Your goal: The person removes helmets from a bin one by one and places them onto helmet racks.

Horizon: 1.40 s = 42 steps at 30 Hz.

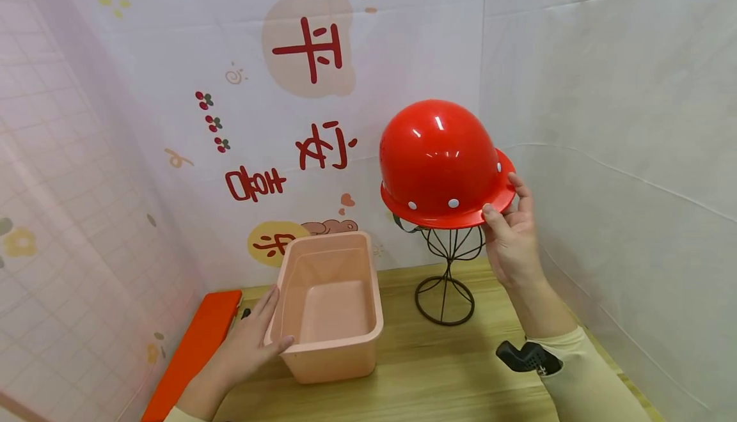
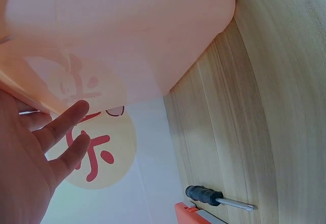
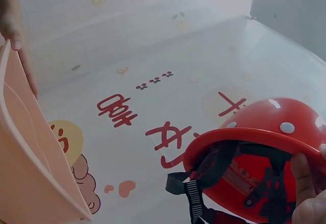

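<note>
Wall [image 1: 414,32] bears red Chinese characters [image 1: 309,48], 平安喜乐, turned sideways, left of centre. Right grip [image 1: 511,236] pinches a red helmet [image 1: 440,160] by its brim [image 1: 501,195], right of centre; left grip [image 1: 247,339], fingers extended, touches a pink bin [image 1: 340,364], lower centre.

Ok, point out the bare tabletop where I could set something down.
The tabletop is bare between the pink bin and the wire stand, and in front of that stand. Left of the bin is crowded: the left hand, an orange case and a screwdriver.
</note>
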Tool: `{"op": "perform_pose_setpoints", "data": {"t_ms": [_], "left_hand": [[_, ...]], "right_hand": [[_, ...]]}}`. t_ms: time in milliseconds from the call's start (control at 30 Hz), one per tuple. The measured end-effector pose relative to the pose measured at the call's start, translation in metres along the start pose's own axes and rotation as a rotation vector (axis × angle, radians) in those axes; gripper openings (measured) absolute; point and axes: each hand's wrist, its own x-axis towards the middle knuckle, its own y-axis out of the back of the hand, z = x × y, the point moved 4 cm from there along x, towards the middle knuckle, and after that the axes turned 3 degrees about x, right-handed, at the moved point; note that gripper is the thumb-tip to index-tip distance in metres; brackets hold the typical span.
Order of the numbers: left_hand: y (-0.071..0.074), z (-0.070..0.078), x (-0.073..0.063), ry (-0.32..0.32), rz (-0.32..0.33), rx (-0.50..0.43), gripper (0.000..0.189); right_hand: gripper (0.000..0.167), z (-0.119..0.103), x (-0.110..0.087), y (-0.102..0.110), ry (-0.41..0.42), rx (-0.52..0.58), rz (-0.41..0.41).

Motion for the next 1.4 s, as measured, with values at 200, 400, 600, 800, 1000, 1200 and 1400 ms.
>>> {"op": "perform_pose_setpoints", "data": {"t_ms": [200,400,600,800,1000,1200,1400], "left_hand": [[-0.002,-0.002,0.0,0.007,0.003,-0.006,0.105],[-0.002,-0.002,0.001,0.009,0.006,-0.008,0.105],[-0.003,-0.002,0.0,0.016,-0.001,-0.011,0.104],[-0.003,-0.001,0.001,0.007,0.01,-0.003,0.102],[-0.003,-0.001,0.0,0.019,-0.004,-0.01,0.102],[0.0,0.003,-0.001,0.0,0.002,-0.019,0.101],[0.003,0.004,0.0,-0.029,0.021,-0.007,0.103]], "right_hand": [[0.066,0.003,-0.003,0.007,0.02,0.007,0.042],[0.066,0.011,-0.007,0.015,0.041,0.024,0.072],[0.067,0.022,-0.014,0.025,0.05,0.013,0.103],[0.07,0.036,-0.024,0.034,0.038,-0.006,0.151],[0.072,0.044,-0.033,0.041,0.013,-0.061,0.203],[0.073,0.049,-0.04,0.045,0.014,-0.068,0.223],[0.072,0.056,-0.049,0.049,0.014,-0.02,0.244]]}}
